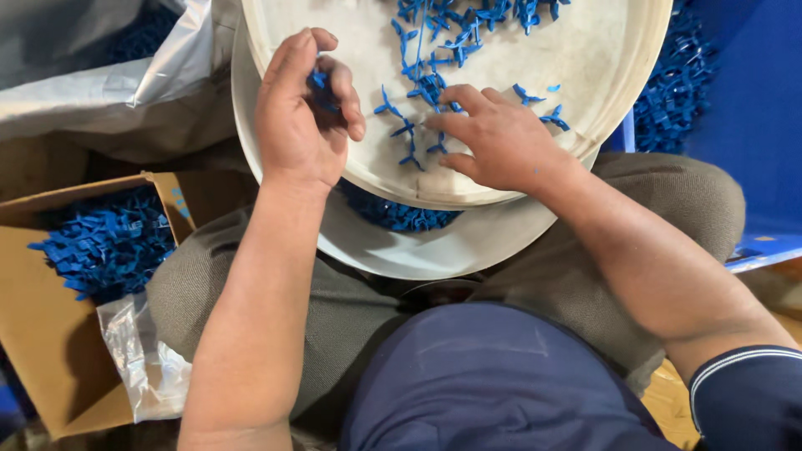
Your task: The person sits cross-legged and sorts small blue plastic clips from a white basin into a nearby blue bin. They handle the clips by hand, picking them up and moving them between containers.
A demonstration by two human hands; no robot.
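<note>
On lap: white tray (585, 58); left hand (301, 108) clutches blue pieces (319, 81), right hand (497, 134) flat, released.

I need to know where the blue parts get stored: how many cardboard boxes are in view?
1. The cardboard box sits at the lower left beside the person's knee, open and holding blue plastic pieces and a clear bag. Others may lie outside the frame.

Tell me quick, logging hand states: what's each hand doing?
Left hand: closed on small blue plastic pieces.
Right hand: open, fingers on loose blue pieces in the white tray.
</note>
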